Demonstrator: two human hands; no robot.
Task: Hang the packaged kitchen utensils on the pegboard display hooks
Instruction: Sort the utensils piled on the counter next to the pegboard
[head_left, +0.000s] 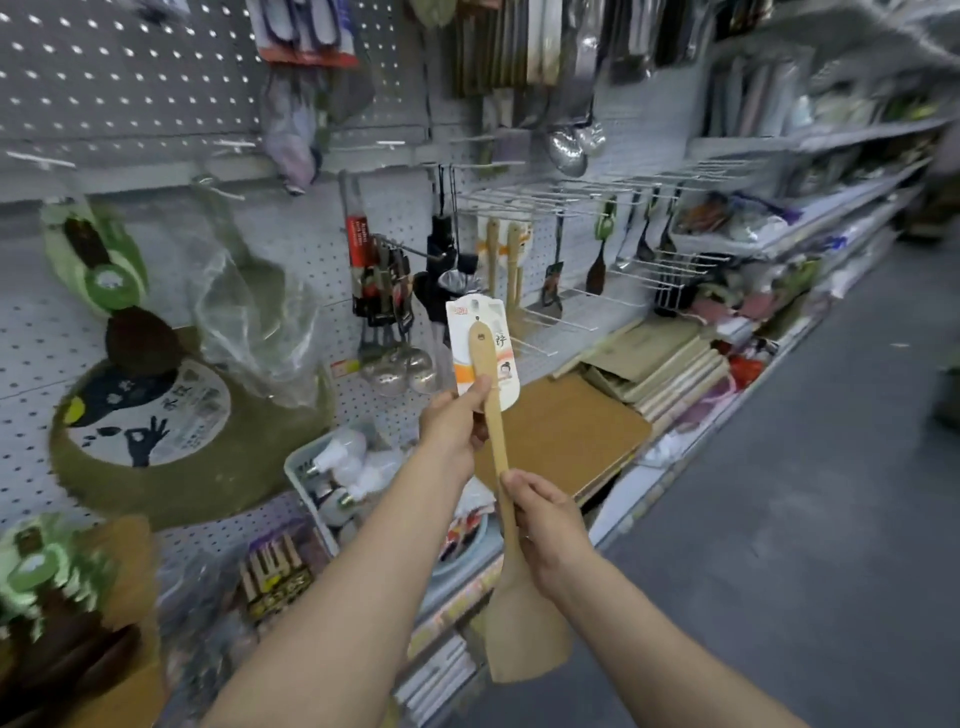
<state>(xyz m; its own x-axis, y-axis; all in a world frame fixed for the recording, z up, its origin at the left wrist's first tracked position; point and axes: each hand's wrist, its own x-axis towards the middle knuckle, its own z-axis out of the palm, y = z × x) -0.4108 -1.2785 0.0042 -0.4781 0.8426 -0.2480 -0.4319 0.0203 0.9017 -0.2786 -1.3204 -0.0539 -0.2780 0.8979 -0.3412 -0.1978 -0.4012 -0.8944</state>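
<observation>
Wooden spatula (496, 441) held upright in front of the pegboard (311, 291), blade down, so the card header (480, 348) with its hang hole faces the hooks. Left hand (454, 428) pinching card and handle together, probably to steer the hole. Right hand (545, 525) gripping the handle lower, carrying the weight. Matching spatulas (506, 260) already hanging behind, well apart.

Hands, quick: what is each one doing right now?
Left hand: pinches the wooden spatula at its backing card.
Right hand: grips the spatula's handle lower down.
</observation>
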